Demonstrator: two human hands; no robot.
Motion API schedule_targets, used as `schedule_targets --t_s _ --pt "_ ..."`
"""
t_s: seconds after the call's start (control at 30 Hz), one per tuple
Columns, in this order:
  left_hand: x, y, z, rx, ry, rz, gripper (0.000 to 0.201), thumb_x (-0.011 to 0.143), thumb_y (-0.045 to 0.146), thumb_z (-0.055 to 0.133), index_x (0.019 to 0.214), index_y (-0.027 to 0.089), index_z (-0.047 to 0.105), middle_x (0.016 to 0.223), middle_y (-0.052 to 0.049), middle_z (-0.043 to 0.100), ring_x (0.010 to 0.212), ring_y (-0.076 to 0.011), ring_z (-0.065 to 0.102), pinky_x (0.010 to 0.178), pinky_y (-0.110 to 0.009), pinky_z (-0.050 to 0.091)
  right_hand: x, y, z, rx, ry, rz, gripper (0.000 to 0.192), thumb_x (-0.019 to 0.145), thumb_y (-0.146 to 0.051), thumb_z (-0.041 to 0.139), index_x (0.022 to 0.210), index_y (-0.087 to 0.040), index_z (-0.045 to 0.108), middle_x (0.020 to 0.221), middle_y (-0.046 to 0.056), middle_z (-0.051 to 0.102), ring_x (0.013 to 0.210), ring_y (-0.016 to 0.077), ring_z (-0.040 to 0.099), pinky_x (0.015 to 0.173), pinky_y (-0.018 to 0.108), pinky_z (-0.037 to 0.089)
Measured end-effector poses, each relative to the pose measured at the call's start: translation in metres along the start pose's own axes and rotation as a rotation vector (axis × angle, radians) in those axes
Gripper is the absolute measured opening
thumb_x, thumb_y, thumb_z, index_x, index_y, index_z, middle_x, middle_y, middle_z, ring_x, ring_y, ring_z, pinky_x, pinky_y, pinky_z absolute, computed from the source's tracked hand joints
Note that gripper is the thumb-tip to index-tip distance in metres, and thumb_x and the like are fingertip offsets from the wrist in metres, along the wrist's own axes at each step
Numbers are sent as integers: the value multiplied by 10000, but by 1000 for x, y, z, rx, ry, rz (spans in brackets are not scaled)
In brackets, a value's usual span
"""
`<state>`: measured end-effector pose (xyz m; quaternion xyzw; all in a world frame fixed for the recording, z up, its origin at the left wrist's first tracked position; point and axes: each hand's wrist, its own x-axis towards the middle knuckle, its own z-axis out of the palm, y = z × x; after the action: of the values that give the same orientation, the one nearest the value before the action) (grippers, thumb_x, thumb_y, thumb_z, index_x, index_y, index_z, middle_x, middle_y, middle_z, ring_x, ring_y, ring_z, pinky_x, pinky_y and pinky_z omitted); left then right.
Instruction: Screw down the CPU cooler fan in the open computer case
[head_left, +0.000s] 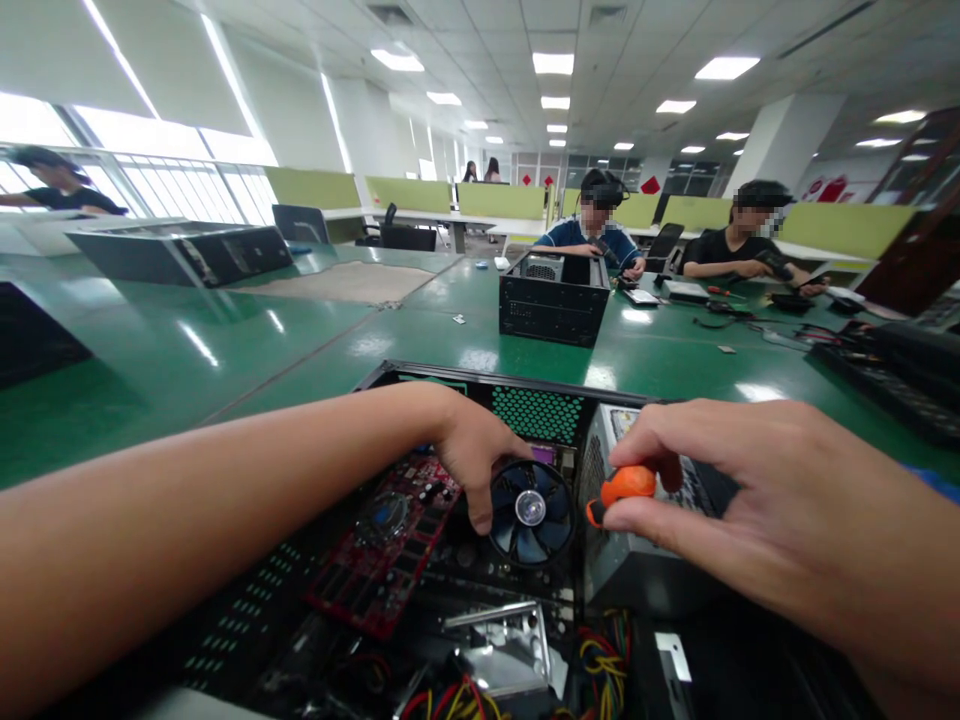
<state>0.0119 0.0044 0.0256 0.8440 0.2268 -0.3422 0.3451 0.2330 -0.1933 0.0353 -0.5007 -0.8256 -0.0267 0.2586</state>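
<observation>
An open computer case lies in front of me with its inside facing up. My left hand reaches over it and grips the left rim of a round black cooling fan, thumb in front and fingers partly hidden behind. Between the thumb and fingers of my right hand is a short orange-handled screwdriver; its shaft cannot be made out. This hand hovers over the silver power supply. A red graphics card sits left of the fan.
Bundled coloured wires and a metal bracket fill the near part of the case. Across the green table stands another black case, with a co-worker behind it. A second co-worker handles parts further right.
</observation>
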Motion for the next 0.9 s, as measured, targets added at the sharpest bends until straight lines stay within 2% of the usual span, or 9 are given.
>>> schedule_targets --t_s 0.2,0.43,0.63,0.9 --pt "-4 -3 3 29 39 -13 1067 571 319 950 1575 214 605 1309 -55 831 1105 -320 783 1000 -378 613 -4 1 14 5 -4 -1 242 943 -434 784 1139 -308 850 924 70 853 908 298 812 802 389 660" --pt "-8 -15 12 77 77 9 959 570 283 928 1492 224 672 1394 -39 796 1245 -329 736 1080 -364 573 -1 -15 34 39 -31 -30 233 943 -457 786 1116 -315 850 905 63 850 899 297 812 790 386 658" --pt "-11 -16 13 89 74 25 984 594 268 899 1535 166 630 1406 -77 785 1246 -327 732 1082 -355 567 2 -23 33 47 -44 -33 230 945 -475 786 1104 -321 850 896 58 848 894 298 813 782 384 656" --pt "-11 -19 13 108 74 13 931 589 309 904 1485 225 663 1382 -41 794 1257 -335 723 1080 -383 577 -1 -30 33 44 -57 -32 222 942 -494 791 1077 -328 850 870 48 843 876 296 813 766 380 654"
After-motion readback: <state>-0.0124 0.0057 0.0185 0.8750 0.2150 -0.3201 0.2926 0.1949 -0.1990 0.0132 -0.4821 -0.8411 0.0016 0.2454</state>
